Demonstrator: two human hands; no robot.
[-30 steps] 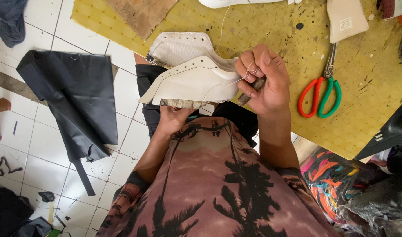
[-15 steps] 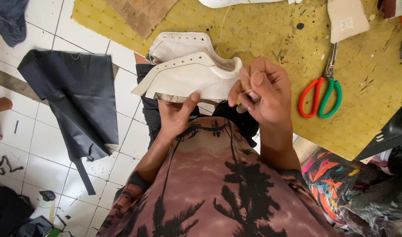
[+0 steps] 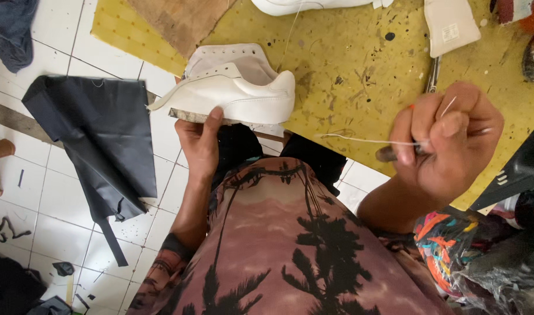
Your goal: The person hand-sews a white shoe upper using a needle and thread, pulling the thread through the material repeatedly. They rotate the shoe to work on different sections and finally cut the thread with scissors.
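A white shoe [image 3: 232,93] lies on its side over my lap at the edge of a yellow mat [image 3: 348,64]. My left hand [image 3: 200,140] grips it from below, thumb on the sole edge. My right hand [image 3: 445,140] is raised to the right, fingers closed around a dark-handled tool and a white thread [image 3: 360,139]. The thread runs taut from that hand toward the shoe's heel end.
A black sheet of material [image 3: 98,140] lies on the white tiled floor at left. A brown leather piece [image 3: 179,20], another white shoe [image 3: 302,6] and a white insole [image 3: 451,23] rest on the mat. Colourful fabric and bags [image 3: 465,245] sit at right.
My right hand has pulled away from the shoe to the right, drawing the thread out. It now hides the scissors. My left hand has shifted to grip the sole.
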